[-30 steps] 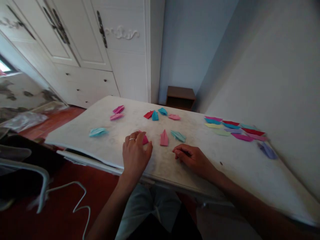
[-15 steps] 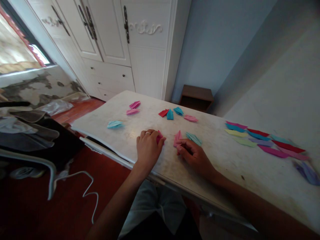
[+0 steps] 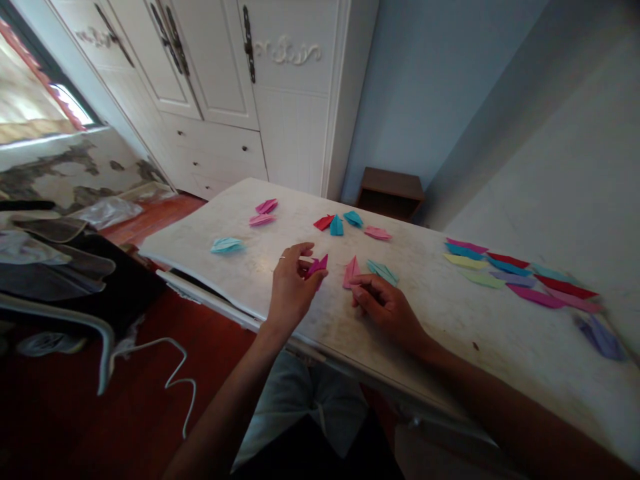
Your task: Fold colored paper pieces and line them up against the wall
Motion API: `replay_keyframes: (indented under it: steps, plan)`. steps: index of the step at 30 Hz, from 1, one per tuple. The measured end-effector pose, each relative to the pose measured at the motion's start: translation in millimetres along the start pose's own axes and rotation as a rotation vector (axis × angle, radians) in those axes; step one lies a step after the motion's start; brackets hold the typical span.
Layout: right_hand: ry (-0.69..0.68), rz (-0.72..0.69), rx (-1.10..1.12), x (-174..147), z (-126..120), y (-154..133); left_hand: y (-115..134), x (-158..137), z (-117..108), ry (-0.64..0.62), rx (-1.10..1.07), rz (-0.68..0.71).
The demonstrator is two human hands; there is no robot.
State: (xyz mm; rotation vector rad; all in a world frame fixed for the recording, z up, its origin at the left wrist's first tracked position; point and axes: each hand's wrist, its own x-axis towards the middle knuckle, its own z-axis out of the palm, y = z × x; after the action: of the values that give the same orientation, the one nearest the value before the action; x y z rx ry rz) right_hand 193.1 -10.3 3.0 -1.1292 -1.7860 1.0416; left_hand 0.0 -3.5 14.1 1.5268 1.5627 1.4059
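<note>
My left hand (image 3: 294, 288), with a ring on one finger, pinches a magenta folded paper piece (image 3: 317, 265) between thumb and fingers just over the table. To its right, a pink folded paper piece (image 3: 351, 272) stands with its point up. The curled fingers of my right hand (image 3: 385, 305) close on its lower right corner. Just behind that hand lies a pale teal folded paper piece (image 3: 383, 272). Farther back are a red folded piece (image 3: 323, 222), two blue ones (image 3: 337, 225) and a light pink one (image 3: 377, 233).
The white table (image 3: 200, 270) holds a light blue folded piece (image 3: 227, 245) and two pink ones (image 3: 263, 219) on the left. Several coloured paper pieces (image 3: 510, 265) lie in overlapping rows at the right. A white wardrobe (image 3: 295, 127) and a brown box-like stand (image 3: 390, 190) are behind.
My left hand has lifted and turned, tilting up the magenta paper so more of it shows. My right hand stays by the pink piece. The view has shifted slightly.
</note>
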Motion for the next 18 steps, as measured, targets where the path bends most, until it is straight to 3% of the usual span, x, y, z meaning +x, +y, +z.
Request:
replay_keyframes:
  steps: [5, 10, 14, 18]
  plan:
    - [0.024, 0.008, 0.140, 0, 1, 3, 17, -11, 6, -0.059, -0.032, 0.194]
    - [-0.069, -0.037, 0.220, 0, -2, -1, 22, -25, 15, -0.140, 0.004, 0.311]
    - [-0.046, -0.047, 0.247, 0, -3, -5, 20, -30, 20, -0.191, -0.035, 0.314]
    - [-0.036, -0.036, 0.212, -1, -4, -7, 19, -31, 18, -0.291, -0.089, 0.213]
